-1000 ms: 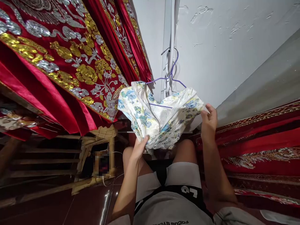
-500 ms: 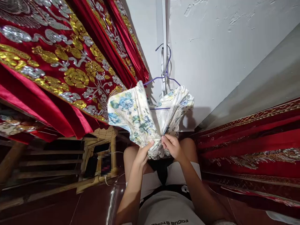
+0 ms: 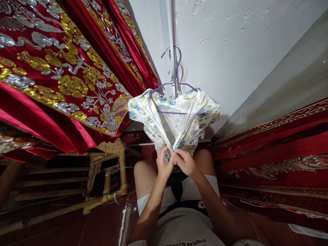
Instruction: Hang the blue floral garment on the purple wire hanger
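A white garment with blue and yellow flowers (image 3: 208, 111) hangs from a purple wire hanger (image 3: 176, 73), its front parted in a V with a zipper edge (image 3: 186, 133) down each side. At the low point of the V, my left hand (image 3: 164, 162) pinches the left edge of the cloth. My right hand (image 3: 184, 161) is closed beside it, fingertips together where the two zipper edges meet; a zipper pull there is too small to make out. Both hands touch or nearly touch. The garment's lower part is hidden behind them.
Red cloth with gold and silver sequins (image 3: 74, 85) hangs at the left, more red embroidered fabric (image 3: 276, 153) at the right. A bamboo chair (image 3: 89, 177) with a blurred phone-like object (image 3: 114, 181) stands low left. Behind the hanger are a pole (image 3: 171, 30) and a white wall (image 3: 230, 51).
My left hand has moved up and right from the garment's lower left to the foot of the V. The left front panel has swung back, and the opening is wider. The right hand stays near the zipper.
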Demonstrator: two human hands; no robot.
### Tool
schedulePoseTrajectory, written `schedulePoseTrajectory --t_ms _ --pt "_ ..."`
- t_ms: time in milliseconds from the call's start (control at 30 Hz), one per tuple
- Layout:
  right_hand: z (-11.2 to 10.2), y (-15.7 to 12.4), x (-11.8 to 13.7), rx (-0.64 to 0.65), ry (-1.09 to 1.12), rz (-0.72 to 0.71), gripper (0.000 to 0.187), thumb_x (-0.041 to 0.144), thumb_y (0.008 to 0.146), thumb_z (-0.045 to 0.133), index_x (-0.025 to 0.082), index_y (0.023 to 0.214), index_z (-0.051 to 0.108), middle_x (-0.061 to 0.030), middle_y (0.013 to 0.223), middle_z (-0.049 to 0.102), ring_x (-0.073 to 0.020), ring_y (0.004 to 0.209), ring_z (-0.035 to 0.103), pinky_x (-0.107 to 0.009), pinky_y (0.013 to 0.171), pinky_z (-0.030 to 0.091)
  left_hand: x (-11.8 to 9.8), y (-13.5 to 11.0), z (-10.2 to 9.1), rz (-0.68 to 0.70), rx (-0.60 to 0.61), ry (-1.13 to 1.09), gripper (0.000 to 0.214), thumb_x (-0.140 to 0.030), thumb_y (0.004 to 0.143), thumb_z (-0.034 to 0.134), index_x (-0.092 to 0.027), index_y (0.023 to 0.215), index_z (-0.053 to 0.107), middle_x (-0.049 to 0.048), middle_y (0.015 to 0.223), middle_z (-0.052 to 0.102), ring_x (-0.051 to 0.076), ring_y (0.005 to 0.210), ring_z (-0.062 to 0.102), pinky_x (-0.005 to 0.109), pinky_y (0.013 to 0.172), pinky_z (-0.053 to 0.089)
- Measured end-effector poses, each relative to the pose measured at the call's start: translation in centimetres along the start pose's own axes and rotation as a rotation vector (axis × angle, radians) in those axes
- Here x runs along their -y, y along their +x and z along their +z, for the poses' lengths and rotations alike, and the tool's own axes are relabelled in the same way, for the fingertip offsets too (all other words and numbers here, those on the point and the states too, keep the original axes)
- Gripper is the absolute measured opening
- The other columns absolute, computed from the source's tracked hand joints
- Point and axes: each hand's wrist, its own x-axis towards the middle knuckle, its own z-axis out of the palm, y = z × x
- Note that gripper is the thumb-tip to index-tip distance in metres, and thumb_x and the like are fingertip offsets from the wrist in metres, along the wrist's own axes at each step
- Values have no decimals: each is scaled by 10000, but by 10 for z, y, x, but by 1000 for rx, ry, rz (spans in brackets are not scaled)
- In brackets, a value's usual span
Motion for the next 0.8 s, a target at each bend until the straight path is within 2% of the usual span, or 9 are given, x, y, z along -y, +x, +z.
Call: schedulePoseTrajectory --t_ms 67,200,267,367,467,533,667,733,800 --pt "-4 5 10 -2 -85 -22 346 370 951 549 204 648 527 29 578 534 -110 559 487 -249 579 379 -8 3 6 -30 46 -22 111 -281 941 604 -202 983 668 46 909 682 207 898 650 330 845 515" --pt "-24 28 49 -131 -42 -52 286 358 918 581 196 685 616 33 517 546 -104 467 455 -246 501 367 -17 13 9 -49 140 -96 188 -262 972 571 -195 803 618 10 748 596 160 728 579 268 701 457" --pt "-35 49 77 -265 22 -108 294 391 901 614 192 686 630 38 484 527 -94 416 408 -243 452 341 -16 14 9 -54 201 -113 200 -254 969 578 -195 779 600 11 743 590 156 719 572 258 676 440" --pt "-42 87 115 -369 55 -195 290 407 873 677 182 694 633 34 487 524 -80 407 395 -228 424 319 -7 8 10 -61 277 -94 186 -225 957 565 -200 773 576 20 757 602 166 736 588 264 688 447" --pt "-34 114 138 -367 46 -284 302 410 892 673 177 707 623 18 540 555 -68 416 405 -217 418 317 5 0 9 -17 381 -6 152 -184 943 534 -204 800 583 38 798 633 187 779 610 286 724 464" --pt "-27 119 143 -351 39 -330 301 400 915 649 176 716 616 18 556 559 -64 418 407 -214 424 324 8 4 5 21 451 68 148 -160 938 525 -203 817 598 43 815 652 196 792 619 305 750 474" --pt "-20 106 143 -329 16 -309 251 345 923 619 180 735 617 37 531 538 -64 417 402 -211 435 329 -8 49 -15 118 470 38 77 -215 930 643 -209 999 676 52 933 717 213 890 669 352 862 512" --pt "-20 96 145 -324 -24 -291 238 327 926 605 184 736 617 40 531 534 -67 427 405 -212 444 331 -30 88 -25 198 321 -86 306 -261 953 657 -218 1256 643 69 1059 735 206 953 687 367 941 515" --pt "-21 90 149 -314 -70 -283 240 320 935 588 189 735 613 38 540 529 -70 440 405 -216 456 327 -57 128 -32 268 150 -135 380 -275 1010 583 -218 1385 579 56 1034 722 176 909 672 349 926 513"
